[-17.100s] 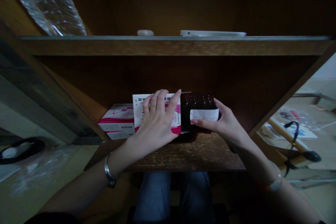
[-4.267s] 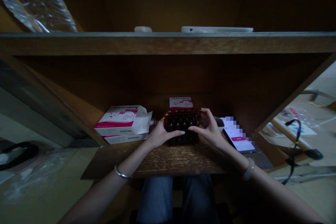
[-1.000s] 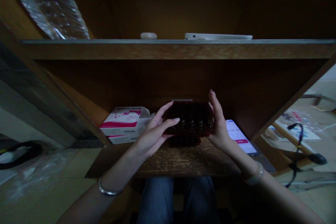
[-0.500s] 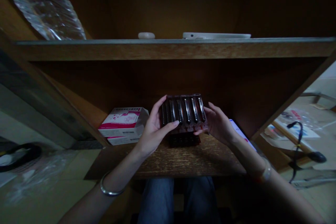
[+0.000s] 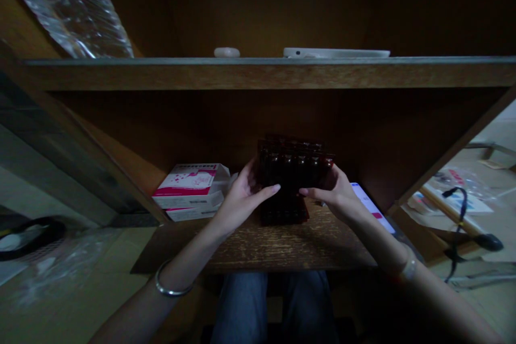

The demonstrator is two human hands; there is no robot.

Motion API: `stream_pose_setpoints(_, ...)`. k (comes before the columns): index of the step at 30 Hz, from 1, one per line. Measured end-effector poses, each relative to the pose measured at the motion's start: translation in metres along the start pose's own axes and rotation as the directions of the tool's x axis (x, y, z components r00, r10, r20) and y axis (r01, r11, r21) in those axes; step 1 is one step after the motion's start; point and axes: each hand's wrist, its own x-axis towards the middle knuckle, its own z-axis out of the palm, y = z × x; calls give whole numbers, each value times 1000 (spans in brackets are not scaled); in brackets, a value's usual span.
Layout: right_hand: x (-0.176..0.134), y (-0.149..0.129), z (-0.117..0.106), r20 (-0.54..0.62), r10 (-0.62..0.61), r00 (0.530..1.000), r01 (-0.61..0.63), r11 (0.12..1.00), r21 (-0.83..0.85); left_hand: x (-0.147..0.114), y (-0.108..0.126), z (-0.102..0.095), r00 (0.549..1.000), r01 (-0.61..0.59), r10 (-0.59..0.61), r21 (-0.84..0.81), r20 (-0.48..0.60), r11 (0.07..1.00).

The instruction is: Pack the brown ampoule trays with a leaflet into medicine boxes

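Head view: both hands [image 5: 241, 199] [image 5: 339, 193] hold dark trays [image 5: 296, 172] of bottles [image 5: 302, 159].

Table [image 5: 262, 250] – brown wood, front edge worn and scratched, spanning lower centre of the frame. At its left: two pink-and-white boxes [image 5: 187, 188], one stacked on the other. Centre: a dark brown vial pack [image 5: 284, 215], partly hidden. Right: a phone [image 5: 368, 204] with its screen lit, partly covered. Shelf [image 5: 258, 73] across the upper frame – clear crinkled plastic [image 5: 76, 11] at upper left, a small white rounded object [image 5: 227, 52] near mid-frame, a flat white object [image 5: 336, 54] right of it. Floor [image 5: 131, 250], lower left: loose clear wrapping [image 5: 66, 258].
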Motion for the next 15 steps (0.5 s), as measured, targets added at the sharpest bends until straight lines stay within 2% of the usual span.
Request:
stream_pose_setpoints(2, -1, 0, 0, -36, -82, 996, 79, 995, -67, 1, -2, -7, 987, 155, -153, -54, 39, 986)
stream_pose_setpoints(4, -2, -2, 0, -27, -159, 987, 154, 979, -131, 2, -4, -16, 943, 314, -287, -166, 170, 935)
stream_pose_setpoints(6, -3, -3, -2, 24, -256, 966, 257, 953, -163, 2, -6, -24, 902, 410, -329, -314, 279, 856)
stream_pose_setpoints(8, -3, -4, -4, 75, -361, 930, 368, 913, -174, 3, -5, -28, 900, 430, -337, -434, 277, 791)
stream_pose_setpoints(11, -3, -2, -5, 124, -454, 883, 470, 844, -259, 4, -1, -24, 899, 434, -401, -489, 177, 757)
stream_pose_setpoints(13, -5, 2, -4, 136, -447, 884, 465, 817, -342, 4, 3, -18, 896, 438, -418, -446, 148, 781)
stream_pose_setpoints(15, -8, 7, -2, 130, -411, 903, 426, 812, -399, 3, 5, -12, 935, 355, -329, -329, 134, 875)
